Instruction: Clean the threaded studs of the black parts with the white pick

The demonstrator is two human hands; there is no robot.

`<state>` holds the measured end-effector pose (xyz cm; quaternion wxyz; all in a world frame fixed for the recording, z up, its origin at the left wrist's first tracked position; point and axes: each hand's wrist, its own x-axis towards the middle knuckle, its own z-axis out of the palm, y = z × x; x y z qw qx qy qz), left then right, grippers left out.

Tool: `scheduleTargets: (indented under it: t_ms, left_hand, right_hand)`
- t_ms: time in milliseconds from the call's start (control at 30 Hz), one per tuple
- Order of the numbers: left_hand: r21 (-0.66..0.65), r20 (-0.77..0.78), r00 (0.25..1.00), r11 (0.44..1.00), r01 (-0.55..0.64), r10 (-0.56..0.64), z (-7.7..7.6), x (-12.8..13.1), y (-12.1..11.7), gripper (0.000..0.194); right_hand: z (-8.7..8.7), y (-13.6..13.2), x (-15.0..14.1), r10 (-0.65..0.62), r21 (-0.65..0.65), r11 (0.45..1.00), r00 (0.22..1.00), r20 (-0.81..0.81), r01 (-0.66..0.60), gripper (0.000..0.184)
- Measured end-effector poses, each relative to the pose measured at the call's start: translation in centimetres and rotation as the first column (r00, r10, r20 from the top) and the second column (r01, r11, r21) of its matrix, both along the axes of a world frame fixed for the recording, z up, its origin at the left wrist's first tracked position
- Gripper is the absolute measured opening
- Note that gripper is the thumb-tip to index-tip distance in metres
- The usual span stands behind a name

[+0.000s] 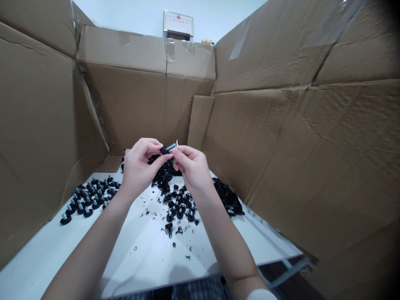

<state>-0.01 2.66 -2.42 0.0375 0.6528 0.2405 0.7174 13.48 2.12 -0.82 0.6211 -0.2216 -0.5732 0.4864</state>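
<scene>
My left hand (142,162) is closed in a pinch on the black head of a levelling foot (170,147), whose metal threaded stud points right and slightly up. Close against it, my right hand (191,164) has thumb and fingers pressed together just below the stud. A thin, pale curved piece (177,142) sticks up beside the right fingertips; what exactly those fingers hold is hidden. Under the hands lies a loose heap of levelling feet (179,204) with black heads. More levelling feet (90,195) stand in rows at the left, studs upward.
Black plastic scraps (164,173) are piled behind the hands, with another dark heap (229,198) at the right. Small black rings and shavings (186,229) litter the white table (150,254). Tall cardboard walls (140,100) enclose the left, back and right.
</scene>
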Motion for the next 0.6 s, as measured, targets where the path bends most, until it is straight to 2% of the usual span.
scheduleTargets:
  t_ms: [67, 100, 133, 167, 233, 333, 467, 600]
  left_hand:
    - [0.121, -0.072, 0.981, 0.978, -0.171, 0.18, -0.3, -0.1, 0.4, 0.017]
    - [0.156, -0.08, 0.969, 0.963, -0.219, 0.233, -0.3, -0.2, 0.5, 0.017]
    - [0.158, -0.075, 0.969, 0.962, -0.222, 0.236, -0.3, -0.3, 0.6, 0.017]
    - [0.131, -0.061, 0.98, 0.975, -0.182, 0.191, -0.3, -0.4, 0.6, 0.018]
    - [0.025, -0.01, 1.0, 1.0, -0.014, 0.015, -0.1, -0.5, 0.4, 0.019]
    - [-0.08, 0.086, 0.976, 0.975, 0.205, -0.198, 0.6, -0.6, -0.6, 0.021]
    - [-0.098, 0.106, 0.954, 0.952, 0.291, -0.28, 1.2, -0.5, -2.1, 0.022]
    - [-0.071, 0.052, 0.95, 0.948, 0.312, -0.309, 1.3, -0.5, -2.6, 0.024]
  right_hand:
    - [-0.1, 0.2, -0.2, 0.056, -0.09, 0.994, 0.997, -0.053, -0.061, 0.024]
    - [-0.1, 0.3, -0.2, 0.049, -0.109, 0.992, 0.997, -0.059, -0.055, 0.025]
    - [-0.2, 0.3, -0.3, 0.021, -0.11, 0.994, 0.999, -0.049, -0.026, 0.024]
    - [-0.2, 0.2, -0.4, -0.021, -0.089, 0.996, 1.0, -0.021, 0.019, 0.024]
    - [-0.2, 0.0, -0.3, -0.127, -0.002, 0.992, 0.991, 0.045, 0.127, 0.022]
    - [0.2, -0.4, 0.2, -0.207, 0.108, 0.975, 0.97, 0.123, 0.194, 0.023]
    - [0.8, -0.8, 1.1, -0.181, 0.246, 0.96, 0.965, 0.192, 0.131, 0.017]
    - [0.8, -1.0, 1.3, -0.115, 0.375, 0.926, 0.979, 0.167, 0.044, 0.008]
